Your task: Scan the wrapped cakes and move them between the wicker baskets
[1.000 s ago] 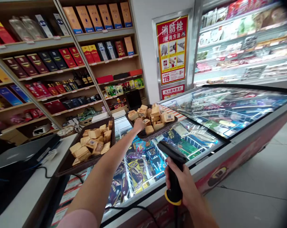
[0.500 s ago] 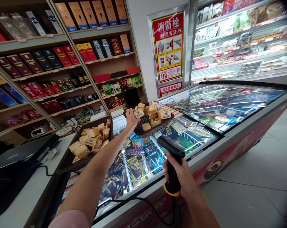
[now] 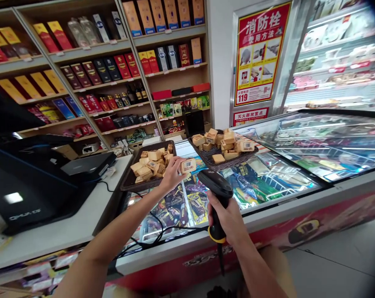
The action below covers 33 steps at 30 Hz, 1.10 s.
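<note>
My left hand (image 3: pixel 171 173) is closed on a small tan wrapped snack (image 3: pixel 188 165) with a barcode label facing me, held above the freezer glass. My right hand (image 3: pixel 226 217) grips the handle of a black barcode scanner (image 3: pixel 216 187) with a yellow ring, its head just right of and below the snack. A dark basket (image 3: pixel 130 182) of similar tan packets lies to the left of the snack, partly on the counter. A second basket (image 3: pixel 206 155) with more packets rests on the freezer lid behind the scanner.
A chest freezer (image 3: pixel 287 209) with sliding glass lids runs to the right, full of ice creams. A white counter (image 3: pixel 66 225) with a black register terminal (image 3: pixel 26 188) is on the left. Shelves of boxed goods (image 3: pixel 113 66) line the back wall. The scanner cable (image 3: pixel 156 234) trails over the freezer edge.
My left hand took a packet from the far basket and drew it back toward me, beside the scanner head. My view has swung left, bringing the register into sight.
</note>
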Tool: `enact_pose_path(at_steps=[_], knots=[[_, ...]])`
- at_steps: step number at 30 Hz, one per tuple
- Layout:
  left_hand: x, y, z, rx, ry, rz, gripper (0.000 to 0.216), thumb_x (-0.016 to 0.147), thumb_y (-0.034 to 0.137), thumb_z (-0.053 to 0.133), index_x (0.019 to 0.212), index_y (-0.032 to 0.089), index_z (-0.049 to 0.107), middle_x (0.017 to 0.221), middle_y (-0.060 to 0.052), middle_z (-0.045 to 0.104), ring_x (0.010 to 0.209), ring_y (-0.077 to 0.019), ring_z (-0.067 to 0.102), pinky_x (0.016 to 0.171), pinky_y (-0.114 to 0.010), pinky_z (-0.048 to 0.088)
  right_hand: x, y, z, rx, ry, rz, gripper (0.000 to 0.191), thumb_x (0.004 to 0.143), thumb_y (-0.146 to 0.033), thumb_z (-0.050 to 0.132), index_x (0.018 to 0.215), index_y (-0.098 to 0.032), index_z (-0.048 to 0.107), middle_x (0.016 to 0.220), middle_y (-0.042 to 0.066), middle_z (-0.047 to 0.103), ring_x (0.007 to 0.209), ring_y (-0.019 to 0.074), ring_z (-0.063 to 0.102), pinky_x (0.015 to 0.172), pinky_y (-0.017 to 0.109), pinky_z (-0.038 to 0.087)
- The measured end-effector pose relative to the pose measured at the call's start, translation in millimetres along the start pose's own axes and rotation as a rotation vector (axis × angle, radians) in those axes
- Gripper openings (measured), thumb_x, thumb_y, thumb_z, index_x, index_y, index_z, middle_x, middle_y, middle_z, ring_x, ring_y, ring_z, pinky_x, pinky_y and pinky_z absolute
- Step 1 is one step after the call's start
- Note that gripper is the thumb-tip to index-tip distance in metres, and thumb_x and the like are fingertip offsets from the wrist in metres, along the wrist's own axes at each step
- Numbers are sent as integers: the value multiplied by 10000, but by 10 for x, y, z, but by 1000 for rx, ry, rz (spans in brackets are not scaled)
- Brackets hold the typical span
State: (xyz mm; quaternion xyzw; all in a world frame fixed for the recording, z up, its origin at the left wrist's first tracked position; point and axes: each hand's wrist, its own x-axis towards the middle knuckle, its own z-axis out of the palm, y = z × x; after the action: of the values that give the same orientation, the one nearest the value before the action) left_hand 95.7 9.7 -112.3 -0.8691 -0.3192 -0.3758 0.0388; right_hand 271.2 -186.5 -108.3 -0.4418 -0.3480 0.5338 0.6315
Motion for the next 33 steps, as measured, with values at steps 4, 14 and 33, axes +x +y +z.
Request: enact_pose_path(at_steps=[4,14,33], knots=[[-135,-57,-91,31,14,-30,612,706,68,737,1263,214,529,1241,-113,537,1211,-288,540,1025,-442,476,-30,56,78,-51,-25,16,558,747,-666,713,544,-181,528,439,-26,491,347,91,485,376,207,376],[-197,-298,-181,91,43,-263,552,669,105,774,1172,231,585,1184,-67,590,1134,-254,591,996,-393,493,5,126,65,-55,-71,55,577,736,-679,716,526,-174,534,439,-19,476,348,93,473,375,219,356],[1041,-101,902,-125,-328,-216,360,792,288,725,1140,214,672,1230,-100,637,1191,-270,572,1034,-397,448,234,128,-365,39,74,109,580,690,-683,753,543,-169,528,453,-32,475,342,82,467,368,205,349]])
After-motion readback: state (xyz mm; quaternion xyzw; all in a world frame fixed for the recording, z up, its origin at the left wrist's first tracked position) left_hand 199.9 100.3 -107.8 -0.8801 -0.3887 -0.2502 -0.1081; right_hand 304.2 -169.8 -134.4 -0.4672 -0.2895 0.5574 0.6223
